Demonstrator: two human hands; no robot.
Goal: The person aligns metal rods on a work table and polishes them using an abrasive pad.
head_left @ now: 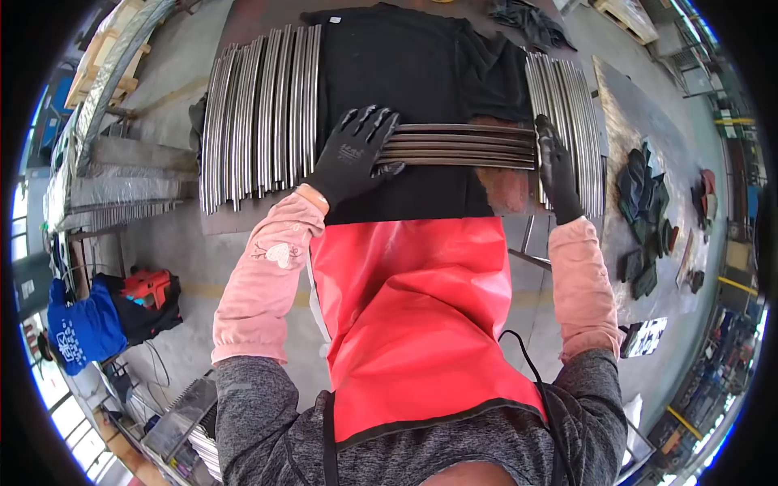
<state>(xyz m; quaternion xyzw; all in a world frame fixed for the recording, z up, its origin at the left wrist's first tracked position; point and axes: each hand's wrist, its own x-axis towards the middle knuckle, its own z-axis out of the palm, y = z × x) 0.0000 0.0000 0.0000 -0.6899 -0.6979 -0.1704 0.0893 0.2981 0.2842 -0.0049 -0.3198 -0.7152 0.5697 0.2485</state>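
Observation:
Several metal tubes (462,146) lie side by side across a black cloth (397,73), running left to right in front of me. My left hand (356,158), in a black glove, grips the left part of this bundle, fingers over the far side and thumb along the near side. At the other end, my right hand (557,170), also gloved, is held edge-on against the tube ends with fingers stretched out. Its palm side is hidden. Under that hand lies a right-hand row of shiny tubes (585,134). A wider row of tubes (259,121) lies left of the cloth.
A red apron (413,300) hangs between my arms and the table edge. Dark gloves or cloths (644,198) lie on a sheet-covered table (616,97) at right. Dark cloth (531,23) sits at the back. Left are wrapped beams (134,154) and a blue garment (85,320).

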